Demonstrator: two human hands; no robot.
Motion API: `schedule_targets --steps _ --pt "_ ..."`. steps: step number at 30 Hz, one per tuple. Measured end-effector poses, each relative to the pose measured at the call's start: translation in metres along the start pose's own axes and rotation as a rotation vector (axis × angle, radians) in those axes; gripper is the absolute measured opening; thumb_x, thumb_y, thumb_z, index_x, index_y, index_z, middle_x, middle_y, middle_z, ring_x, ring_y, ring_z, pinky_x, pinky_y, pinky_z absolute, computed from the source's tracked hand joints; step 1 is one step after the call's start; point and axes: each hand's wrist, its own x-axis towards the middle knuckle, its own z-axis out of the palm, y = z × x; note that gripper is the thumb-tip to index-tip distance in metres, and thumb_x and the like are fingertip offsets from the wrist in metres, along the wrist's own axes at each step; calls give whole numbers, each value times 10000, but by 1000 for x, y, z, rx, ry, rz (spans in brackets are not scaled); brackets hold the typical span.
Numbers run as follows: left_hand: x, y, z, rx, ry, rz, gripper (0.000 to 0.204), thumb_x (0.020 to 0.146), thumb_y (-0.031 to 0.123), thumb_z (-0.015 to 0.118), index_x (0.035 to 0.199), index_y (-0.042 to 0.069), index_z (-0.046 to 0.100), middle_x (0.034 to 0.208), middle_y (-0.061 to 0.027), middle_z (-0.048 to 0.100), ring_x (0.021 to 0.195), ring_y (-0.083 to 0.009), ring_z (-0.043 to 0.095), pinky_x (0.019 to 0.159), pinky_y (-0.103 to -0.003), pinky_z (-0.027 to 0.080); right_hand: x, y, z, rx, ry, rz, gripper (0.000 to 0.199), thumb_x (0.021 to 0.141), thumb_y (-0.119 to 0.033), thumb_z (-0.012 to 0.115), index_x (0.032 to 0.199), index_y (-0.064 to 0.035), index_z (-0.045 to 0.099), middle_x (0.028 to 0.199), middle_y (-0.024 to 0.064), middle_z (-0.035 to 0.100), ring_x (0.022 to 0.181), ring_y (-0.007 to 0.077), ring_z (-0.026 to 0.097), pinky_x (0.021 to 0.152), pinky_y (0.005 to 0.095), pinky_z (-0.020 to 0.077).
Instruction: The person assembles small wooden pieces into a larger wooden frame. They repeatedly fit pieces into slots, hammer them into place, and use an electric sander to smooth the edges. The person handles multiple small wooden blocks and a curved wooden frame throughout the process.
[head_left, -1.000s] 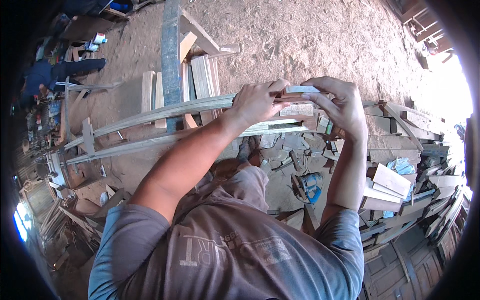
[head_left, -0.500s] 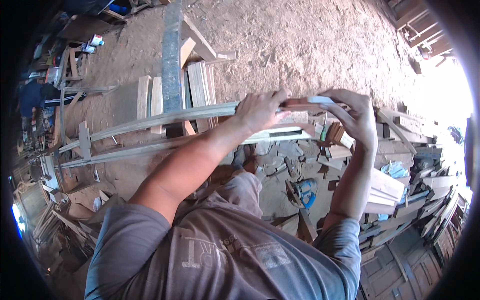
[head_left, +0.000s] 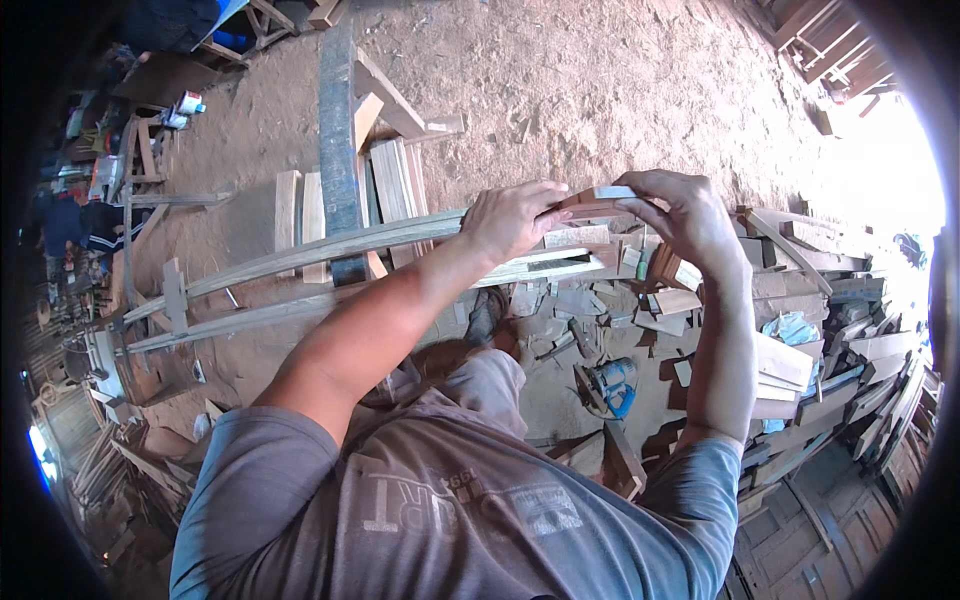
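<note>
Short wooden piece up between both hands, roughly in line with end of upper long timber; contact there hidden by left hand
Left fingers closed on piece's near end; whether timber also gripped, cannot tell
Right hand pinches pale far end, thumb below, fingers narrow; two-ended hold presumably for steadiness
Dark plank passes beneath timber, probably propping it

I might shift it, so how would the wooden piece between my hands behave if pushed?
The wooden piece is likely stiff, since its edges look straight and it shows no sag. Its matte surface suggests it probably won't slip easily.
</note>
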Motion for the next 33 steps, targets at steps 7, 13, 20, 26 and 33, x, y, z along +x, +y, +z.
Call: schedule_targets --steps 7,13,20,26,33 --pt "6 11 -8 -65 97 68 363 928 386 819 1151 100 796 1206 -101 790 972 -325 788 827 -409 647 2 -9 -5 -48 -42 -13 246 933 -133 803 1157 -33 784 1013 184 787 869 347 774 782 410 611" --pt "1 4 -3 -41 102 100 338 944 389 797 1113 96 810 1147 -104 799 946 -298 794 793 -398 652 8 -27 -4 -165 -53 -61 146 942 -174 735 1011 -46 745 850 157 722 790 368 723 709 456 578" --pt "-1 -3 -7 62 1 43 313 969 416 767 1067 127 835 1135 -11 815 875 -259 803 746 -379 658 9 -31 13 -91 65 -52 162 916 -172 783 1033 -60 769 890 130 750 802 357 735 710 443 583" --pt "1 5 -9 92 8 32 310 959 412 770 1082 131 818 1057 -48 802 838 -277 788 725 -401 643 -31 32 45 398 253 213 633 877 -167 855 1461 -81 625 1513 115 641 1454 279 551 1220 454 432" --pt "3 6 -10 43 13 94 315 945 344 794 1144 100 809 1135 -84 811 927 -290 800 791 -393 661 -58 73 100 548 174 404 578 949 -76 804 1486 -21 597 1540 131 596 1409 218 566 1213 374 437"
